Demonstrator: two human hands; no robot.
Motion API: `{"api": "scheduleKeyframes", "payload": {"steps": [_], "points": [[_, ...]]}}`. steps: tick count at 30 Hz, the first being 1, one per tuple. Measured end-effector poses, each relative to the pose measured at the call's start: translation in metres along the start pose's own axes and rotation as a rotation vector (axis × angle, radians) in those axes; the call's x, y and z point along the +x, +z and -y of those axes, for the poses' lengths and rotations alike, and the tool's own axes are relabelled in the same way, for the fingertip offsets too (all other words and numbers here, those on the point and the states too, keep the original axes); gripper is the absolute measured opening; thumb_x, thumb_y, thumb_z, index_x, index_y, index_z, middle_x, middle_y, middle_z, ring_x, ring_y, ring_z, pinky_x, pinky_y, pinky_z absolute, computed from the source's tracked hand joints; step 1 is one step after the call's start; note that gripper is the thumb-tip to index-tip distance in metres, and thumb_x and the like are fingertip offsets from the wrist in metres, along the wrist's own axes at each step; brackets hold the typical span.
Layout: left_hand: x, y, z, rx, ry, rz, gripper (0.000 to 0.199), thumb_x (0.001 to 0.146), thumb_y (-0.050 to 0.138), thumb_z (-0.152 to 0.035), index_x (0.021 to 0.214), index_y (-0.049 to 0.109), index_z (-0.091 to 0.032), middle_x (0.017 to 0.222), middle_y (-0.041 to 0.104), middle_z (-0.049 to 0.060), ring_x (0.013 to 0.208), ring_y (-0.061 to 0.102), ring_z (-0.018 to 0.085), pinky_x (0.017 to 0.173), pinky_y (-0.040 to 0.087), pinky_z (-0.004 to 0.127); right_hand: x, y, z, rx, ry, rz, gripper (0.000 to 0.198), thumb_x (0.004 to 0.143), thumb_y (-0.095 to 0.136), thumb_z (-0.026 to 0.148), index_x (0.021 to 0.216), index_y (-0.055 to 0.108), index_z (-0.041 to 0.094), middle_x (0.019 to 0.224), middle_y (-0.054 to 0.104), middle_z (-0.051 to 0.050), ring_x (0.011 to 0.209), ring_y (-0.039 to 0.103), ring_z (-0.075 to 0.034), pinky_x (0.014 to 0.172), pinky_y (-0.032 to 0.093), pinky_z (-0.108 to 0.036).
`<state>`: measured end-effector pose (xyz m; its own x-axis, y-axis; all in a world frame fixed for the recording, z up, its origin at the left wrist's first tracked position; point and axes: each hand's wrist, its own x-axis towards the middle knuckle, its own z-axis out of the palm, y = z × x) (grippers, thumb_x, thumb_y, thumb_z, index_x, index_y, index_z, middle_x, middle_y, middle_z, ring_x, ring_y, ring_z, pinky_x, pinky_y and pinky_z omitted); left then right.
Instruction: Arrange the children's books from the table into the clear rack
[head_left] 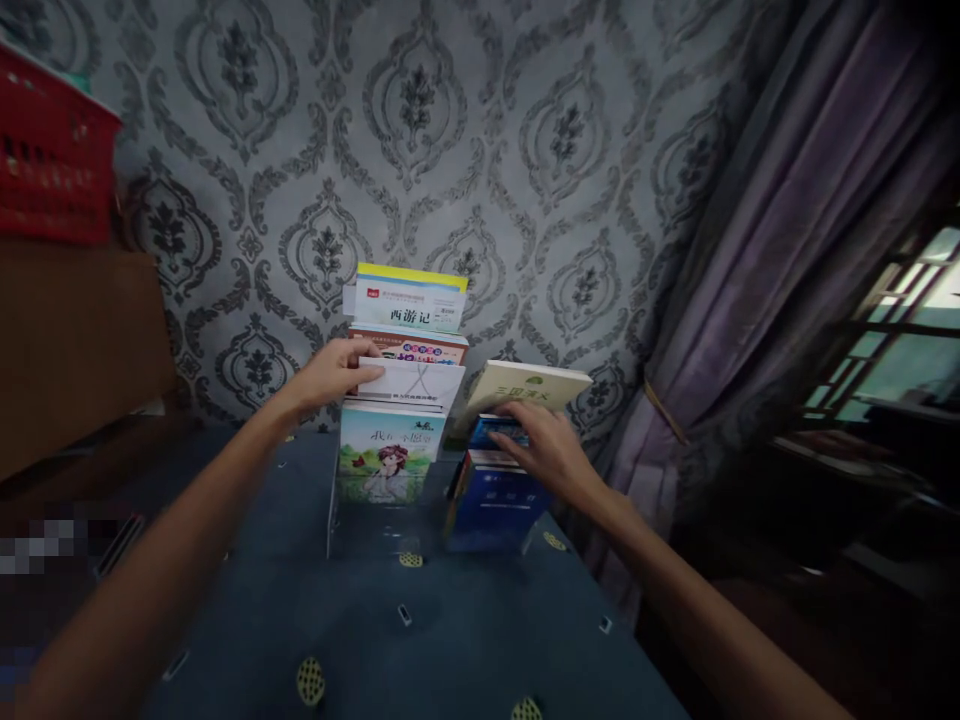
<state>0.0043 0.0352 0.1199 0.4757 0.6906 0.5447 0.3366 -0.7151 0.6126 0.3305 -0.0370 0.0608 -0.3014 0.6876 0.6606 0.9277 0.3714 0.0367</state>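
Two rows of upright books stand side by side in a clear stand (330, 520). At the left row, my left hand (341, 372) pinches the top left corner of a white book (420, 383), thumb in front. Before it is a picture book (386, 460) with a girl on its cover; behind rise a brown-topped book (450, 352) and a taller yellow-edged book (412, 300). Over the right row, my right hand (551, 445) has thumb and fingers around the top of a blue book (486, 428). A dark blue book (499, 505) stands in front, a cream book (536, 380) behind.
The stand rests on a dark blue patterned cloth (450, 640) against a wallpapered wall (480, 150). At left, a red basket (56, 150) sits on a cardboard box (75, 340). A purple curtain (750, 300) hangs at right by a window.
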Motion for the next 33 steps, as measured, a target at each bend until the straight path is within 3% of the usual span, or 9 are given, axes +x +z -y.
{"api": "scheduleKeyframes", "payload": {"steps": [4, 8, 11, 19, 24, 29, 33], "points": [[0.011, -0.002, -0.008, 0.171, 0.056, 0.137, 0.024, 0.074, 0.061, -0.038, 0.077, 0.068, -0.016, 0.077, 0.069, 0.002, 0.071, 0.06, 0.017, 0.063, 0.043, 0.025, -0.012, 0.002, -0.015, 0.067, -0.026, 0.102, 0.017, 0.092, 0.054, 0.038, 0.095, 0.062, 0.022, 0.093, 0.073, -0.006, 0.087, 0.068, -0.025, 0.078, 0.048, -0.038], [0.021, 0.008, -0.019, 0.17, 0.126, 0.154, 0.025, 0.08, 0.058, -0.032, 0.092, 0.074, -0.017, 0.098, 0.074, 0.004, 0.088, 0.064, 0.02, 0.078, 0.049, 0.029, -0.019, -0.001, -0.023, 0.141, -0.075, 0.103, 0.018, 0.093, 0.052, 0.036, 0.097, 0.063, 0.023, 0.096, 0.073, -0.006, 0.091, 0.068, -0.025, 0.083, 0.048, -0.038], [0.026, 0.021, -0.027, 0.12, 0.162, 0.127, 0.025, 0.083, 0.056, -0.031, 0.095, 0.074, -0.018, 0.099, 0.075, 0.003, 0.094, 0.065, 0.019, 0.085, 0.049, 0.031, -0.018, -0.004, -0.024, 0.185, -0.081, 0.147, 0.019, 0.094, 0.052, 0.037, 0.097, 0.065, 0.023, 0.095, 0.073, -0.007, 0.091, 0.068, -0.024, 0.077, 0.05, -0.035], [0.037, 0.058, -0.044, 0.106, 0.259, 0.013, 0.018, 0.086, 0.057, -0.022, 0.093, 0.074, -0.018, 0.1, 0.074, 0.005, 0.098, 0.064, 0.02, 0.088, 0.047, 0.032, -0.019, -0.01, -0.023, 0.202, -0.058, 0.171, 0.026, 0.093, 0.053, 0.041, 0.104, 0.067, 0.023, 0.101, 0.073, -0.008, 0.094, 0.07, -0.025, 0.08, 0.052, -0.035], [0.045, 0.084, -0.053, 0.177, 0.296, 0.005, 0.016, 0.087, 0.057, -0.018, 0.088, 0.073, -0.013, 0.081, 0.069, 0.003, 0.08, 0.062, 0.018, 0.077, 0.045, 0.029, -0.02, -0.011, -0.024, 0.222, -0.039, 0.183, 0.03, 0.093, 0.051, 0.042, 0.109, 0.068, 0.022, 0.107, 0.073, -0.01, 0.097, 0.07, -0.026, 0.08, 0.054, -0.035], [0.052, 0.116, -0.062, 0.222, 0.269, 0.0, 0.019, 0.089, 0.056, -0.018, 0.097, 0.073, -0.015, 0.085, 0.071, 0.004, 0.083, 0.063, 0.019, 0.08, 0.046, 0.03, -0.018, -0.015, -0.025, 0.21, -0.037, 0.202, 0.034, 0.094, 0.048, 0.043, 0.111, 0.068, 0.021, 0.107, 0.074, -0.009, 0.092, 0.07, -0.026, 0.078, 0.054, -0.035], [0.058, 0.139, -0.063, 0.216, 0.263, -0.008, 0.021, 0.092, 0.054, -0.019, 0.098, 0.073, -0.018, 0.091, 0.073, 0.005, 0.09, 0.064, 0.019, 0.085, 0.047, 0.03, -0.015, -0.027, -0.025, 0.193, 0.016, 0.205, 0.039, 0.096, 0.041, 0.047, 0.099, 0.069, 0.021, 0.101, 0.074, -0.009, 0.088, 0.07, -0.025, 0.076, 0.052, -0.034]]}}
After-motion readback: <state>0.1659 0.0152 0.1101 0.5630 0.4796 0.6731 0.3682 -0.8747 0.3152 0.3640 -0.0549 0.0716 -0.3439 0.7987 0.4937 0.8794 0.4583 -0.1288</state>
